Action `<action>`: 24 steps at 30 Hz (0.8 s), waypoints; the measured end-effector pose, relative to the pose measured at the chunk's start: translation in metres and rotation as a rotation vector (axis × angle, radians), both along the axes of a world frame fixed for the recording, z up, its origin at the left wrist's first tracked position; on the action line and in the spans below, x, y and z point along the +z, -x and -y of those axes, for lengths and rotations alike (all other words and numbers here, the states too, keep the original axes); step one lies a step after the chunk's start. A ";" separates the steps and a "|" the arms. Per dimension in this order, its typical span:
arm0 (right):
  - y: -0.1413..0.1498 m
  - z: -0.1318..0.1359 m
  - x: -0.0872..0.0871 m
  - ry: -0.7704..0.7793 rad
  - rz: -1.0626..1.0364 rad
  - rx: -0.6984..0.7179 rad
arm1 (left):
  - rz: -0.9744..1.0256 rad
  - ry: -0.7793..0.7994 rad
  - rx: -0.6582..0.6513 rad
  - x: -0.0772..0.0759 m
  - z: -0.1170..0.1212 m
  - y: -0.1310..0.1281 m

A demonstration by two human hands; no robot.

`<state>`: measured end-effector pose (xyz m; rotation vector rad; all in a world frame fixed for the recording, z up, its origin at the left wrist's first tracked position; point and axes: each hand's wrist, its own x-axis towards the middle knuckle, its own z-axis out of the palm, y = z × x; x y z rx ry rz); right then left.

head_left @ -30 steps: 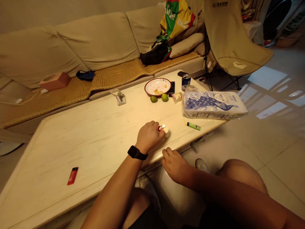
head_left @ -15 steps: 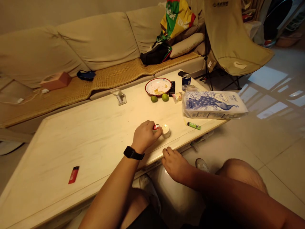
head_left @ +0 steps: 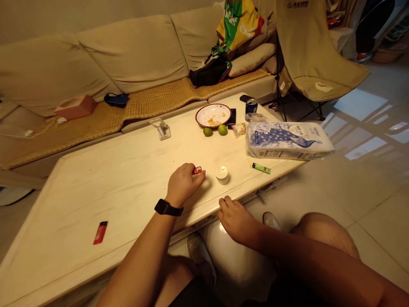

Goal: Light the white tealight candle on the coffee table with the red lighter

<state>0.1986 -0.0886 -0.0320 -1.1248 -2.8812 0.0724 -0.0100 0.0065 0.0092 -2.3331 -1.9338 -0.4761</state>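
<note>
My left hand [head_left: 183, 184], with a black watch on its wrist, is closed around a red lighter [head_left: 197, 170]. It hovers over the table just left of a short white candle [head_left: 222, 175], apart from it. A small bright flame shows at the candle's wick. My right hand [head_left: 235, 219] is at the table's front edge, below the candle, its fingers curled with nothing visible in them. A second red lighter [head_left: 100, 233] lies at the table's left front, and a green lighter [head_left: 261, 168] lies right of the candle.
On the pale table [head_left: 134, 179] are a red-rimmed plate [head_left: 204, 124] with food scraps, two limes [head_left: 223, 130], a dark can [head_left: 251, 107], a wrapped tissue pack [head_left: 289, 140] and a white holder [head_left: 160, 129]. A sofa [head_left: 134, 55] and folding chair [head_left: 319, 55] stand behind.
My left hand has moved left, away from the candle, with the red lighter still in it. My right hand has stayed at the table edge.
</note>
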 end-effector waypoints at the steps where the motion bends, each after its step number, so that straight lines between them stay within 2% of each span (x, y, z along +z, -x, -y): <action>1: 0.000 0.000 0.000 0.004 0.000 0.000 | -0.002 -0.003 0.002 -0.001 0.000 0.001; 24: 0.000 0.000 0.000 0.001 0.001 -0.001 | 0.016 -0.007 -0.010 -0.001 -0.001 0.000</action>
